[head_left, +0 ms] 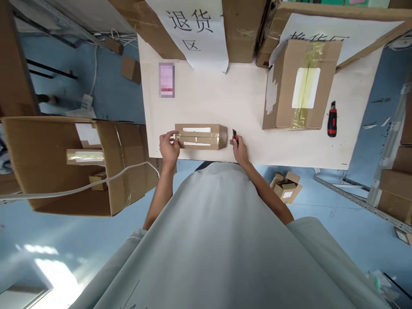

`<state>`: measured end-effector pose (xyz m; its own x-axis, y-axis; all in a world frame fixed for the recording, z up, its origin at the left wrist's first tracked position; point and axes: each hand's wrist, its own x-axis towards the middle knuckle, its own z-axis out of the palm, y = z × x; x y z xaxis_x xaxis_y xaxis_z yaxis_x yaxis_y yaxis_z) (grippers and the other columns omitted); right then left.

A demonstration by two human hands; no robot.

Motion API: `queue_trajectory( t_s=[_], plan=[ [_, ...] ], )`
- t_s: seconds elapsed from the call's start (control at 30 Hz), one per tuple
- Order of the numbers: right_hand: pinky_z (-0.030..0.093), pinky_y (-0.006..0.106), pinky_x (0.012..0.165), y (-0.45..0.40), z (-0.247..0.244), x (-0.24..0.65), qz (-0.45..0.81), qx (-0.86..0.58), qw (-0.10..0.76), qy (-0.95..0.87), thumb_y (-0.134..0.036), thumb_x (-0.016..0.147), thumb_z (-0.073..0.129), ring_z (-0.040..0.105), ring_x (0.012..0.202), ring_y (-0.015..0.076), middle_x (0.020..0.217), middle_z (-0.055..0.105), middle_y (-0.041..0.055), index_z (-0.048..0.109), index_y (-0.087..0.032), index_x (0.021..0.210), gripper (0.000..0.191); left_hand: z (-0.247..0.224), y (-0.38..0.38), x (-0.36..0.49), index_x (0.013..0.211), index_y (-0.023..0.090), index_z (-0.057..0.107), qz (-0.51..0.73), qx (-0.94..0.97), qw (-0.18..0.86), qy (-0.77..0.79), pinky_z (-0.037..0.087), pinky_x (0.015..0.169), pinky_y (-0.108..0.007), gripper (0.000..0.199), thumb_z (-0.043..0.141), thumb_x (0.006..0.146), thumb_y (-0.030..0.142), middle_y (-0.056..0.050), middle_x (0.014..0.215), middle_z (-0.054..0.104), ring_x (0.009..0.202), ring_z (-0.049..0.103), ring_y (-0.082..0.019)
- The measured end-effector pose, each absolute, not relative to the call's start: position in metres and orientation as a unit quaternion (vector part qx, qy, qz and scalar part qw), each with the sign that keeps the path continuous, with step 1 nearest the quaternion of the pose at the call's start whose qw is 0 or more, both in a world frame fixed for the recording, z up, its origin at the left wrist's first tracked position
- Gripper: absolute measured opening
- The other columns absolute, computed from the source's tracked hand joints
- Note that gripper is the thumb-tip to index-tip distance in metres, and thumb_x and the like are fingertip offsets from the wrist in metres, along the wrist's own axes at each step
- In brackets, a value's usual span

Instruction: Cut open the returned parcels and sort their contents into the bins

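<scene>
A long brown cardboard box point(201, 140) with white label strips and clear tape lies near the front edge of the table. My left hand point(169, 146) grips its left end, with the fingers around the corner. To the right of the box, my right hand point(240, 150) is closed on a small red and black cutter point(235, 136), its tip pointing away from me. A small gap separates the cutter from the box's right end.
A taped carton point(309, 94) stands on the white table point(238, 98), beside another red and black cutter point(332, 120). Large cartons with paper signs point(196, 34) line the back. An open box point(58, 171) is at left, crossed by a white cable point(119, 174).
</scene>
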<state>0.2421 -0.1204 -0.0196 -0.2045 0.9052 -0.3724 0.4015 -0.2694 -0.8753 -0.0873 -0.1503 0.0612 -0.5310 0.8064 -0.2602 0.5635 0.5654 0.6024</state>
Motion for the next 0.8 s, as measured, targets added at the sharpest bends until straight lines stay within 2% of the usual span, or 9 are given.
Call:
queue_trajectory(
  t_s=[0.1, 0.17, 0.27, 0.37, 0.43, 0.6, 0.8],
  plan=[
    [0.058, 0.04, 0.1, -0.119, -0.025, 0.237, 0.564, -0.581, 0.224, -0.542, -0.075, 0.11, 0.029, 0.078, 0.112, 0.027, 0.125, 0.08, 0.0137, 0.055, -0.026, 0.125, 0.058, 0.058, -0.155, -0.097, 0.128, 0.027, 0.076, 0.215, 0.404, 0.227, 0.86, 0.058, 0.108, -0.047, 0.035, 0.058, 0.099, 0.018, -0.014, 0.135, 0.063, 0.11, 0.072, -0.029],
    [0.058, 0.04, 0.098, -0.115, -0.021, 0.231, 0.581, -0.561, 0.216, -0.548, -0.075, 0.109, 0.033, 0.078, 0.107, 0.0262, 0.118, 0.081, 0.0116, 0.055, -0.028, 0.118, 0.053, 0.055, -0.157, -0.105, 0.129, 0.026, 0.075, 0.211, 0.408, 0.212, 0.863, 0.057, 0.107, -0.047, 0.036, 0.056, 0.1, 0.018, -0.015, 0.135, 0.063, 0.113, 0.071, -0.029],
    [0.057, 0.037, 0.095, -0.108, -0.005, 0.218, 0.579, -0.543, 0.226, -0.564, -0.072, 0.11, 0.035, 0.077, 0.099, 0.0242, 0.107, 0.081, 0.0067, 0.056, -0.029, 0.111, 0.048, 0.046, -0.158, -0.116, 0.128, 0.023, 0.074, 0.216, 0.435, 0.201, 0.851, 0.052, 0.115, -0.05, 0.035, 0.055, 0.099, 0.016, -0.016, 0.133, 0.067, 0.124, 0.066, -0.033],
    [0.056, 0.036, 0.093, -0.102, 0.022, 0.212, 0.559, -0.545, 0.247, -0.574, -0.07, 0.112, 0.035, 0.075, 0.097, 0.0233, 0.103, 0.079, 0.0045, 0.058, -0.029, 0.114, 0.047, 0.034, -0.159, -0.119, 0.128, 0.022, 0.072, 0.224, 0.452, 0.204, 0.839, 0.047, 0.121, -0.054, 0.034, 0.057, 0.098, 0.017, -0.017, 0.133, 0.07, 0.132, 0.062, -0.036],
    [0.056, 0.035, 0.092, -0.098, 0.043, 0.214, 0.531, -0.56, 0.254, -0.583, -0.069, 0.113, 0.035, 0.074, 0.097, 0.0232, 0.104, 0.078, 0.0045, 0.06, -0.028, 0.118, 0.048, 0.023, -0.158, -0.112, 0.13, 0.021, 0.07, 0.226, 0.452, 0.226, 0.833, 0.048, 0.118, -0.053, 0.034, 0.057, 0.098, 0.019, -0.017, 0.135, 0.072, 0.132, 0.062, -0.036],
    [0.055, 0.036, 0.094, -0.084, 0.09, 0.231, 0.391, -0.593, 0.231, -0.665, -0.066, 0.117, 0.032, 0.069, 0.103, 0.024, 0.113, 0.075, 0.0089, 0.066, -0.026, 0.124, 0.053, -0.001, -0.148, -0.068, 0.136, 0.02, 0.064, 0.218, 0.436, 0.353, 0.798, 0.057, 0.106, -0.044, 0.039, 0.056, 0.098, 0.023, -0.016, 0.138, 0.075, 0.127, 0.069, -0.031],
    [0.056, 0.034, 0.088, -0.081, 0.118, 0.223, 0.258, -0.604, 0.139, -0.741, -0.059, 0.12, 0.027, 0.069, 0.103, 0.0242, 0.117, 0.072, 0.011, 0.069, -0.025, 0.136, 0.056, -0.012, -0.133, -0.048, 0.134, 0.02, 0.069, 0.19, 0.428, 0.438, 0.768, 0.058, 0.104, -0.041, 0.041, 0.06, 0.095, 0.025, -0.014, 0.139, 0.078, 0.115, 0.075, -0.029]
  ],
)
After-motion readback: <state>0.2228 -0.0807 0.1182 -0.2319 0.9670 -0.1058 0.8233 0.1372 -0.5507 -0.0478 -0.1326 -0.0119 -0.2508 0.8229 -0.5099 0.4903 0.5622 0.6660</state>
